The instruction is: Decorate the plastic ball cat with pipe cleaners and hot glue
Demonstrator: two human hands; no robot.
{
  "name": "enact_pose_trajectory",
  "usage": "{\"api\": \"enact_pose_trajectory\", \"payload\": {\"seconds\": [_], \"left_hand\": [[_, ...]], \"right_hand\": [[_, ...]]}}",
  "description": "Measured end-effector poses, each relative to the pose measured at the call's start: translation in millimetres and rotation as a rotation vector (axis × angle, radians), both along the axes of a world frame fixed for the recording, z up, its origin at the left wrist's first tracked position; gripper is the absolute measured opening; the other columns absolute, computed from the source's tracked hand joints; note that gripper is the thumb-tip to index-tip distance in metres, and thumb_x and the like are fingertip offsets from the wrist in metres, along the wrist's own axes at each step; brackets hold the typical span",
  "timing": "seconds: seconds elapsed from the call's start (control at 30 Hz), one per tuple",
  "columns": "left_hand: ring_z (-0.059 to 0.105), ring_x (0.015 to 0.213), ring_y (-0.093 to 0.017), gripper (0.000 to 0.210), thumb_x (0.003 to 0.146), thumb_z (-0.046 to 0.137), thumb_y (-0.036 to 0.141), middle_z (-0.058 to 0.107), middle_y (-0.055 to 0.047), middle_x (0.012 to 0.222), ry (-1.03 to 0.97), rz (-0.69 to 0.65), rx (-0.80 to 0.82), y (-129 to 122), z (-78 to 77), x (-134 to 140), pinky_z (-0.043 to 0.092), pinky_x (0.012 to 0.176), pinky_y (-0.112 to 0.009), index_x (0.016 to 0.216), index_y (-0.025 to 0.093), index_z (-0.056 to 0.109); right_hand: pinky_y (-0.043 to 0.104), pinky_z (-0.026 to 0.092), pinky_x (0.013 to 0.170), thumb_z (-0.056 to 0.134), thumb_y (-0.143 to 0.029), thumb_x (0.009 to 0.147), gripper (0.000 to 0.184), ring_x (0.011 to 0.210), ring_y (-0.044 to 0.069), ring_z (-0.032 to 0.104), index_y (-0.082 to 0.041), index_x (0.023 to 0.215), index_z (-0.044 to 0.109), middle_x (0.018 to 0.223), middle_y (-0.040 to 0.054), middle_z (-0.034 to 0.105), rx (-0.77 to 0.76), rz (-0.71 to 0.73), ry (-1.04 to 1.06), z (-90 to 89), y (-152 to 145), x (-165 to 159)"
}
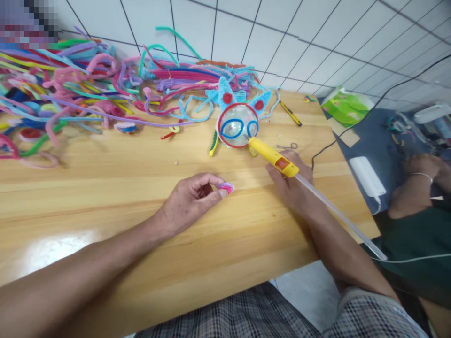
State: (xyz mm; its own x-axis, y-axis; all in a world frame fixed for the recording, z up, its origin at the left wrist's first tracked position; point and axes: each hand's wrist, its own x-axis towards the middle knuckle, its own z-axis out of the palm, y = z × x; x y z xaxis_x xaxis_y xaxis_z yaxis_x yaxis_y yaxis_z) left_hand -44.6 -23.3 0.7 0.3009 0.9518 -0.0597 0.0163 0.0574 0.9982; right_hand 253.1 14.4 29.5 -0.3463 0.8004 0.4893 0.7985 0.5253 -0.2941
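Observation:
Between thumb and fingertips, my left hand [192, 202] pinches a small pink and purple pipe-cleaner coil [227, 188] just above the tabletop. My right hand [291, 188] grips a yellow hot glue gun [269, 152], a long clear glue stick [340, 216] sticking out of its rear. The gun's nozzle points at a round clear craft piece [237, 125] with a red rim, blue eye-shaped loops and light blue ears with red spots. It stands beyond my hands, and the nozzle overlaps its lower edge; whether they touch I cannot tell.
A heap of colourful pipe cleaners [105, 84] spreads along the back left by the tiled wall. Green-yellow pliers [213, 143], small scissors [288, 146] and a yellow utility knife [291, 114] lie around the craft piece. A black cord [329, 145] crosses the right edge. Another person's hand [423, 169] is at far right.

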Motion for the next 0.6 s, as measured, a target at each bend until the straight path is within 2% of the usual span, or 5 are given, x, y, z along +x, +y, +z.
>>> {"api": "enact_pose_trajectory", "payload": {"seconds": [0.2,0.6], "left_hand": [[0.065,0.074,-0.016,0.028,0.092,0.086,0.048,0.08,-0.006,0.089,0.01,0.001,-0.001,-0.4,-1.8,0.8,0.05,0.063,-0.026,0.1,0.021,0.086],[0.066,0.076,-0.017,0.028,0.093,0.085,0.049,0.081,-0.006,0.09,0.033,-0.007,0.016,-0.3,-0.9,0.9,0.051,0.064,-0.026,0.099,0.022,0.085]], "right_hand": [[0.049,0.068,0.085,0.06,-0.041,0.114,0.018,0.107,0.032,0.082,-0.031,0.126,0.068,0.115,0.0099,0.081,-0.021,-0.029,-0.02,-2.5,-0.2,3.4],[0.048,0.068,0.09,0.063,-0.043,0.114,0.022,0.111,0.032,0.08,-0.032,0.131,0.07,0.118,0.0103,0.08,-0.045,-0.036,-0.022,-6.5,1.2,9.1]]}}
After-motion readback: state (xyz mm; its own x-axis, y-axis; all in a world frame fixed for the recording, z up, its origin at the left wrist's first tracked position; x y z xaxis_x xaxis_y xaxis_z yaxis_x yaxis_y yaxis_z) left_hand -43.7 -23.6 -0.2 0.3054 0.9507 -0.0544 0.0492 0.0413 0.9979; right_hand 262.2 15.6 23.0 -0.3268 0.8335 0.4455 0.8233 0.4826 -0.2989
